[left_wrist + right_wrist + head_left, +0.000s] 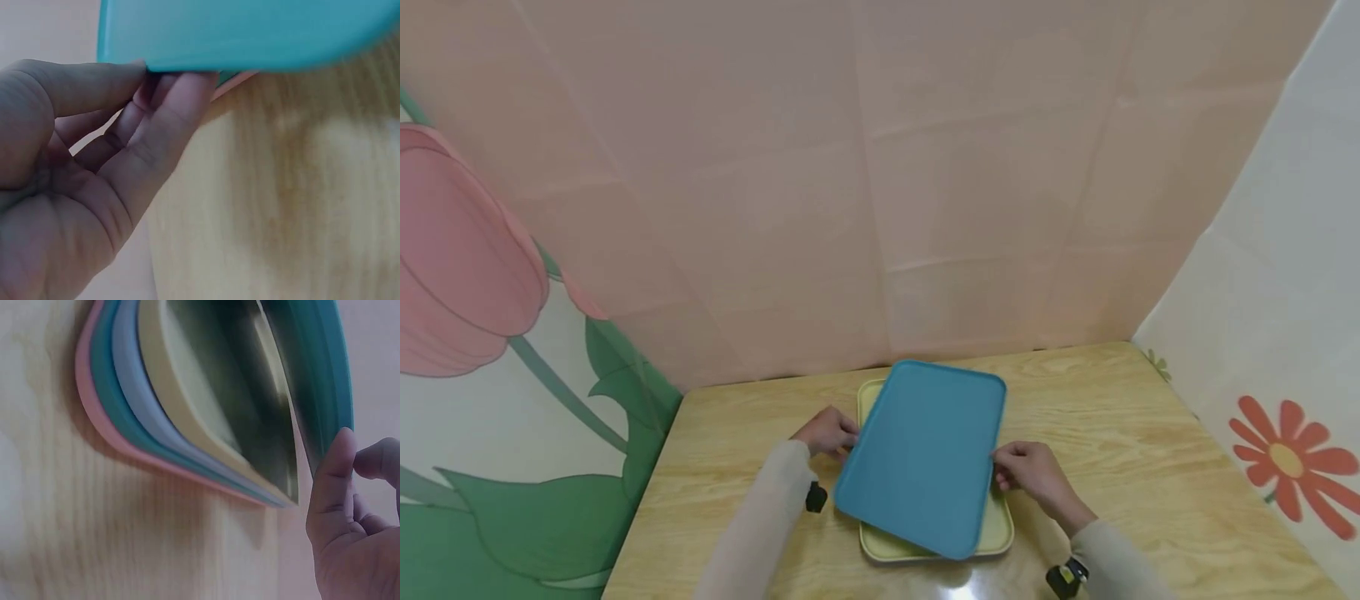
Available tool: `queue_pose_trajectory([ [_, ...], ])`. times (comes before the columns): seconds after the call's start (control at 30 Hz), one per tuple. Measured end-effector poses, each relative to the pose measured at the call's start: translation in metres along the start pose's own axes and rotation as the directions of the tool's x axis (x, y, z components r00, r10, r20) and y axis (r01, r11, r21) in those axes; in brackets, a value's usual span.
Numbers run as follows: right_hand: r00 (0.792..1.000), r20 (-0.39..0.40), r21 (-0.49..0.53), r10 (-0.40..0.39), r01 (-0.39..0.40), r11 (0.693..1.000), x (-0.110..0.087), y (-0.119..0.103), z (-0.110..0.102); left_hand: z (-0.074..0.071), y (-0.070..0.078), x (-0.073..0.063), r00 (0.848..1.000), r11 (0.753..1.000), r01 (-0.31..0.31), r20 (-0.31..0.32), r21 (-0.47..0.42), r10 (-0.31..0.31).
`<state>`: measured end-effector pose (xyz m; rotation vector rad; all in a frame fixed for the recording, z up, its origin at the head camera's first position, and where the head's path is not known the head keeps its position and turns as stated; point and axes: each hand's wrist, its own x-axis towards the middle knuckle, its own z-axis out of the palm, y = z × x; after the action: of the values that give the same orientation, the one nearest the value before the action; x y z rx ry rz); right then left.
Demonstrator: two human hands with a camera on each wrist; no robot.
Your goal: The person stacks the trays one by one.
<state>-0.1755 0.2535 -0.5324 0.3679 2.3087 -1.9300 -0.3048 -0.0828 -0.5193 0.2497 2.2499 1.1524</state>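
A blue tray (pixel 925 458) is held by its two long sides, turned at an angle over a stack of trays. My left hand (pixel 829 432) pinches its left rim, thumb on top and fingers beneath. At the opposite rim my right hand (pixel 1030 471) pinches the edge between thumb and fingers. The right wrist view shows a gap between the raised tray and the yellow tray (pixel 153 369) topping the stack. Below that lie a pale lavender tray (pixel 128 369), a teal tray (pixel 106 381) and a pink tray (pixel 90 406), nested together on the table.
The wooden table (pixel 737 467) runs back to a pinkish wall covering (pixel 880 208). A tulip-printed sheet (pixel 467 250) borders the left side, and a white sheet with a red flower (pixel 1292 458) borders the right.
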Motion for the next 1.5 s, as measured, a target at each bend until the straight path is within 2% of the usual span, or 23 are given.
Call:
queue_pose_trajectory([
  [0.27,0.999,0.038,-0.037,-0.027,0.028,0.999,0.009,-0.008,-0.011,0.009,-0.012,-0.021,0.997,0.985,-0.079,-0.032,-0.156,0.075],
  [0.53,0.998,0.059,-0.116,-0.035,0.041,0.992,0.018,-0.009,-0.018,0.022,-0.014,-0.039,0.989,0.959,-0.126,-0.101,-0.252,0.103],
  [0.63,0.998,0.057,-0.148,-0.018,0.026,0.989,0.021,-0.008,-0.019,0.027,-0.016,-0.045,0.988,0.954,-0.127,-0.118,-0.271,0.098],
  [0.83,0.998,0.050,-0.217,-0.038,0.048,0.975,0.027,-0.007,-0.019,0.034,-0.018,-0.051,0.985,0.944,-0.128,-0.148,-0.304,0.086],
  [1.07,0.996,0.059,-0.271,-0.061,0.075,0.960,0.032,-0.007,-0.022,0.040,-0.020,-0.054,0.987,0.921,-0.115,-0.148,-0.373,0.063],
  [1.23,0.996,0.067,-0.288,-0.061,0.078,0.954,0.036,-0.007,-0.023,0.043,-0.018,-0.060,0.987,0.918,-0.115,-0.150,-0.379,0.061],
  [1.5,0.996,0.078,-0.296,-0.049,0.070,0.952,0.040,-0.010,-0.020,0.043,-0.019,-0.064,0.982,0.914,-0.147,-0.165,-0.378,0.090],
])
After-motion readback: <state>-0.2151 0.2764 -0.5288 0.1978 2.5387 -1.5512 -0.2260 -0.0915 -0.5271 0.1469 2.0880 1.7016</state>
